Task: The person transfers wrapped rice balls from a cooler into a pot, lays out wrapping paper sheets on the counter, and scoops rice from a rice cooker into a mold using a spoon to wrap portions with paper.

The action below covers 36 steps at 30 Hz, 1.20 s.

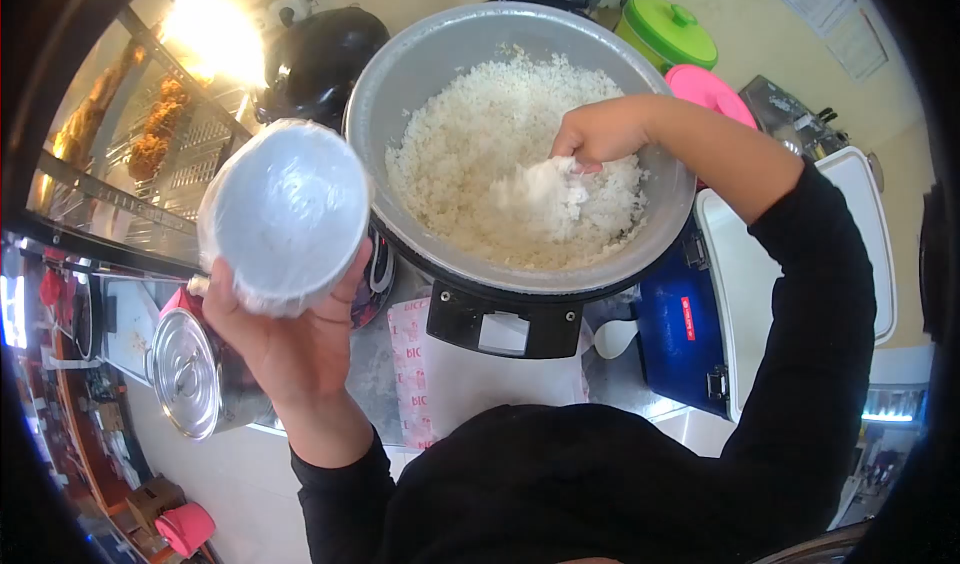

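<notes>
My left hand (290, 349) grips a white bowl (290, 214) lined with clear plastic film, tilted so that its inside faces me; no rice shows in it. My right hand (605, 134) reaches into a large grey rice cooker pot (400, 64), its fingers closed round a white rice paddle (545, 189). Motion and rice blur the paddle's blade, and its handle is hidden in my fist. Loose cooked white rice (450, 144) fills the lower part of the pot around the paddle. The bowl is left of the pot, close to its rim.
Printed wrapping paper (470, 379) lies before the cooker, near a white spoon (616, 339). A blue cooler box (675, 329) stands open at right. Left are a lit glass food case (170, 164) and a lidded steel pot (187, 374). Behind are green (668, 34) and pink (708, 92) lidded containers.
</notes>
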{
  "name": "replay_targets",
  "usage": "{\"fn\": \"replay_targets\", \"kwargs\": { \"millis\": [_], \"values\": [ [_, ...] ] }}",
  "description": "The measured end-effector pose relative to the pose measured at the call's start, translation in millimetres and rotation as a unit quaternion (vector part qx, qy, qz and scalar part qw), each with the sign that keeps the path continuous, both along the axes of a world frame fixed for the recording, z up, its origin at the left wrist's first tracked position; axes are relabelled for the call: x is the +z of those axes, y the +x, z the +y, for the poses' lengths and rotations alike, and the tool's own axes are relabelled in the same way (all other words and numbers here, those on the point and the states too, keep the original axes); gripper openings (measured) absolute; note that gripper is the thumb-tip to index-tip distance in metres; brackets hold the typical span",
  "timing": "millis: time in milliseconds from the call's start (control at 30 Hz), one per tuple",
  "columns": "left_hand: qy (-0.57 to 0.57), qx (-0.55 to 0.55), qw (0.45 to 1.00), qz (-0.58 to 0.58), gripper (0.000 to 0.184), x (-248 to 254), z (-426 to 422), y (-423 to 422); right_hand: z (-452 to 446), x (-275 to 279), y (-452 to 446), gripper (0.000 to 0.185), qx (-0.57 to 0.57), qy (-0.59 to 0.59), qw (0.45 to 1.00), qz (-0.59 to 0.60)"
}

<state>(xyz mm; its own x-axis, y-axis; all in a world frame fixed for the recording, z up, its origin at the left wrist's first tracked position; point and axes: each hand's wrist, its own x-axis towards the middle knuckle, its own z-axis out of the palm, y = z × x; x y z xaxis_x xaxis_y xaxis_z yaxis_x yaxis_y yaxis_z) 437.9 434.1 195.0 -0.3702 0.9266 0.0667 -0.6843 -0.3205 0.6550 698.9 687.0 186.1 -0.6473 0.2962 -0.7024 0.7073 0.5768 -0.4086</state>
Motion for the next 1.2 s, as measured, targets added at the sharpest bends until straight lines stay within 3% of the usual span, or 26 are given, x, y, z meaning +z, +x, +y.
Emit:
{"fn": "replay_targets", "kwargs": {
  "millis": [133,233,267,367,467,567,767,867,967,1033,1100,1200],
  "values": [
    [-0.051,-0.032,0.998,0.023,0.060,18.3,18.2,18.0,-9.0,42.8,20.2,0.016,-0.091,0.048,0.991,0.084],
    [-0.067,-0.100,0.992,0.043,0.057,20.7,30.6,39.1,-22.7,80.5,33.6,0.020,-0.132,0.091,0.964,0.212],
    [-0.078,-0.125,0.989,0.033,0.055,19.8,35.7,47.4,-34.1,98.8,32.9,0.031,-0.145,0.129,0.962,0.191],
    [-0.103,-0.180,0.978,0.006,0.052,17.4,51.2,75.5,-68.0,110.7,35.5,0.042,-0.177,0.200,0.910,0.316],
    [-0.104,-0.186,0.977,-0.008,0.055,20.3,63.1,98.4,-101.9,76.8,31.4,0.052,-0.076,0.436,0.811,0.383],
    [-0.093,-0.183,0.979,0.009,0.052,20.3,68.4,102.8,-147.6,73.8,25.0,0.057,-0.065,0.476,0.836,0.266],
    [-0.103,-0.179,0.971,0.124,0.049,18.1,63.2,88.1,-139.9,77.9,23.9,0.057,-0.025,0.399,0.885,0.240],
    [-0.094,-0.149,0.974,0.145,0.050,12.7,60.7,71.8,-103.5,83.7,17.0,0.046,-0.056,0.487,0.818,0.302],
    [-0.102,-0.092,0.978,0.155,0.057,7.7,49.4,53.6,-71.3,93.3,-0.6,0.046,-0.048,0.511,0.856,0.070],
    [-0.105,-0.053,0.983,0.141,0.063,5.6,43.8,44.1,-45.3,68.5,-21.7,0.045,-0.021,0.432,0.892,-0.131],
    [-0.060,-0.039,0.993,0.097,0.068,1.8,38.3,35.9,-11.7,14.1,-26.0,0.046,0.062,0.424,0.891,-0.148],
    [0.004,-0.029,0.999,0.024,0.073,-2.4,31.0,22.7,6.2,-29.9,-37.0,0.047,0.080,0.372,0.922,-0.069]
  ]
}}
